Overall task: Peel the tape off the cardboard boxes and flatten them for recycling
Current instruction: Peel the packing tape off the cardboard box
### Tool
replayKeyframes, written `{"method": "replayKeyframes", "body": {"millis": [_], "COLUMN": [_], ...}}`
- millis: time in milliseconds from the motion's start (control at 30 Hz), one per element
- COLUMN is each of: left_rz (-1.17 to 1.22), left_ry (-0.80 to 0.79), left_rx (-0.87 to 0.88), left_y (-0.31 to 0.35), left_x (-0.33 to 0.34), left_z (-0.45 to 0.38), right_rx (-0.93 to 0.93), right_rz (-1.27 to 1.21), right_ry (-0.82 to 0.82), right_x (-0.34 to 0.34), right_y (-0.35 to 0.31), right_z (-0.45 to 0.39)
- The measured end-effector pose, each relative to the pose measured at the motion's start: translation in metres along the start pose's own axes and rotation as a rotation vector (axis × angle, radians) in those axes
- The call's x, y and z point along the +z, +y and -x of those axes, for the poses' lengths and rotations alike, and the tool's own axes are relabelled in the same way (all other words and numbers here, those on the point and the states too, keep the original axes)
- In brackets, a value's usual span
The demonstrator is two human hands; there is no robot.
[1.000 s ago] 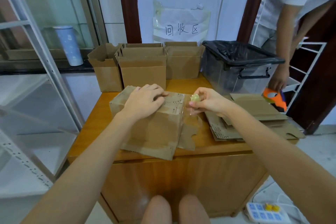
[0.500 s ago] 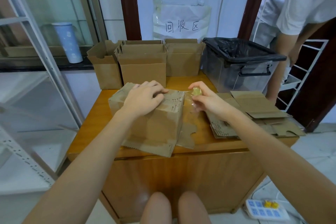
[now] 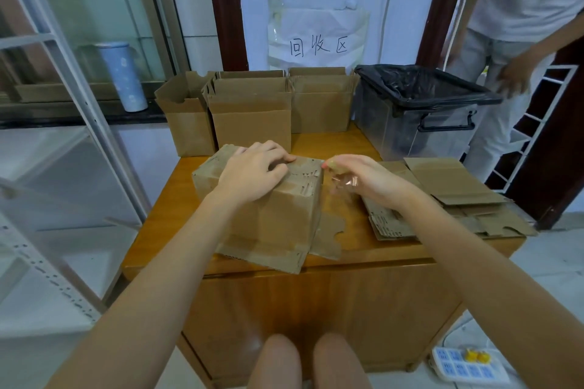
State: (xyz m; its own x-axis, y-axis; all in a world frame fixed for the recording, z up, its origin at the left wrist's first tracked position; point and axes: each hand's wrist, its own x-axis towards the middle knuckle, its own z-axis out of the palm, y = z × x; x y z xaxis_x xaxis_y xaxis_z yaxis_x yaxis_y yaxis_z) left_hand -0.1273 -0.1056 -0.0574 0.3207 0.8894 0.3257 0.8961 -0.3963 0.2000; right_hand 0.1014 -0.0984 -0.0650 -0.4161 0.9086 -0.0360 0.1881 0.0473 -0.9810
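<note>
Near edge of the wooden table [image 3: 373, 249]: the cardboard box [image 3: 268, 218], light, stiff-walled, crushable, best steadied from its top. My left hand [image 3: 252, 172] presses it down, fingers curled over the top. Just right of the box, my right hand [image 3: 363, 177] pinches clear tape [image 3: 343, 181], thin and clingy, at its freed end.
</note>
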Motion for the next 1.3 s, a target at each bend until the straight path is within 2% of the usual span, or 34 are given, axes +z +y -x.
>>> {"method": "replayKeyframes", "body": {"millis": [67,200,433,567,667,767,900,1033,1100,1200,1300], "left_rz": [0.000,0.001,0.013,0.013,0.009,0.012,0.010,-0.001,0.001,-0.001,-0.005], "left_ry": [0.002,-0.001,0.002,-0.004,-0.006,0.001,0.003,0.001,0.004,0.005,0.004], "left_rx": [0.000,0.000,-0.001,-0.004,-0.005,-0.003,-0.005,-0.005,-0.003,-0.005,-0.007], "left_y": [0.000,-0.001,0.000,0.000,0.000,0.000,-0.001,-0.002,-0.001,-0.001,-0.001], "left_x": [0.000,0.000,0.000,-0.001,0.000,0.001,0.002,0.002,0.001,0.002,0.002], "left_z": [0.000,-0.001,0.000,0.000,-0.001,-0.001,-0.002,-0.002,-0.002,-0.002,-0.002], "right_rx": [0.010,-0.037,0.069,0.037,-0.025,-0.051,-0.118,-0.185,-0.174,-0.086,-0.180], "right_rz": [-0.099,0.021,-0.069,-0.075,-0.003,-0.085,-0.162,-0.136,-0.169,-0.250,-0.082], "right_ry": [-0.004,0.011,0.266,0.381,0.352,0.296,0.353,0.223,0.170,0.196,0.209], "right_x": [-0.004,-0.015,-0.003,0.004,0.006,0.006,0.001,0.004,0.006,0.008,0.010], "right_y": [0.002,0.013,0.015,0.016,0.020,0.021,0.022,0.022,0.020,0.014,0.015], "right_z": [0.003,0.007,-0.004,-0.008,-0.003,0.006,0.014,0.018,0.016,0.013,0.012]}}
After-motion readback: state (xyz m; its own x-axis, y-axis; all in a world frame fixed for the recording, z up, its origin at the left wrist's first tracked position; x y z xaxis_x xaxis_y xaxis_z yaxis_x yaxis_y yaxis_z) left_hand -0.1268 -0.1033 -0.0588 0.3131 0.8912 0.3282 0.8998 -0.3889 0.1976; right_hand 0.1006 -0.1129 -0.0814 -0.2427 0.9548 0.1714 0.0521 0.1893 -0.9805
